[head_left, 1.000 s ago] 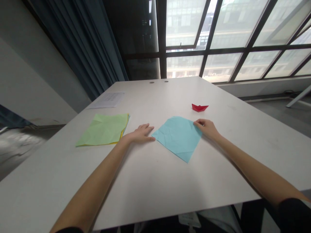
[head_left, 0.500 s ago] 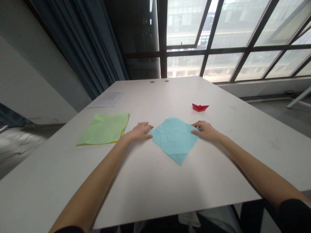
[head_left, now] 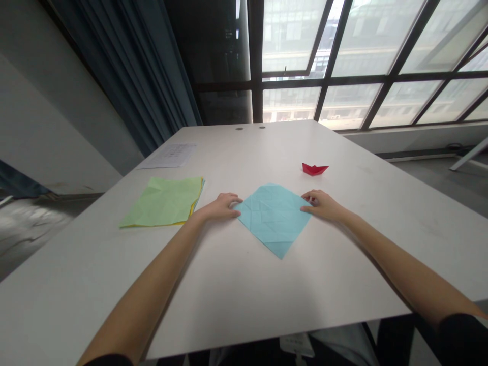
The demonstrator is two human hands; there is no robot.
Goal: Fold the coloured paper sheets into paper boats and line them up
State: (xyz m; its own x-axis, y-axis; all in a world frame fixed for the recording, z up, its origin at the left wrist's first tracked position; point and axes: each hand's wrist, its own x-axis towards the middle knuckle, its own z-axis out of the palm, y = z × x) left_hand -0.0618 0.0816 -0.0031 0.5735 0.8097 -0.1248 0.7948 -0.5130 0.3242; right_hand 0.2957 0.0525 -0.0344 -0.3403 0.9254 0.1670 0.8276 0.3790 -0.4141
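A light blue sheet of paper (head_left: 273, 218) lies on the white table with one corner pointing toward me. Crease lines cross it, and its far corner looks blunted, as if folded. My left hand (head_left: 223, 207) holds the sheet's left corner between thumb and fingers. At the opposite corner, my right hand (head_left: 321, 204) grips the paper with its thumb on top; its other fingertips are partly hidden. Beyond the right hand sits a small red paper boat (head_left: 314, 170).
Left of my left hand lies a stack of coloured paper (head_left: 163, 202), green on top with yellow and blue edges showing. A printed white sheet (head_left: 168, 155) is farther back. The table (head_left: 236, 300) ends close in front of me.
My left fingers have moved slightly right, closing around the left corner. The blue paper's near corner has shifted a little to the left. My right hand has barely moved.
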